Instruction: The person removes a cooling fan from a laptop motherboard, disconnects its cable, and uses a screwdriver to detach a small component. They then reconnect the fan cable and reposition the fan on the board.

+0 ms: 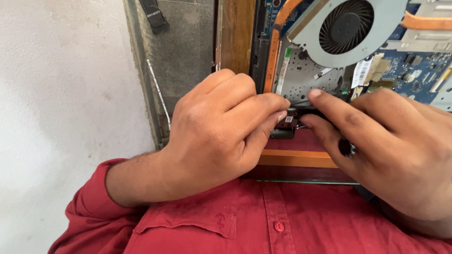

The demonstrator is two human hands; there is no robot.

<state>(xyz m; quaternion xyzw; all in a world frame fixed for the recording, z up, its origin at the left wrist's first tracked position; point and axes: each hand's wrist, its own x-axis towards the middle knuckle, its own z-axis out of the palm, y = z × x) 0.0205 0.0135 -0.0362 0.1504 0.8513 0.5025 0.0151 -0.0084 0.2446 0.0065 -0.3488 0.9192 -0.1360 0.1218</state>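
Both hands meet at the frame's centre over an opened laptop (405, 61). The left hand (221, 127) has thumb and forefinger pinched together on a small dark connector part (288, 121) at the board's lower edge. The right hand (400, 146) touches the same part from the right, its fingers closed on it. The knuckles hide most of it. Upper right sits a round cooling fan (346, 26) with copper heat pipes (426, 22) beside it; upper left, a grey panel (183, 51) — a thin white strip (159, 94) lies on it. A red shirt (263, 221) fills the bottom.
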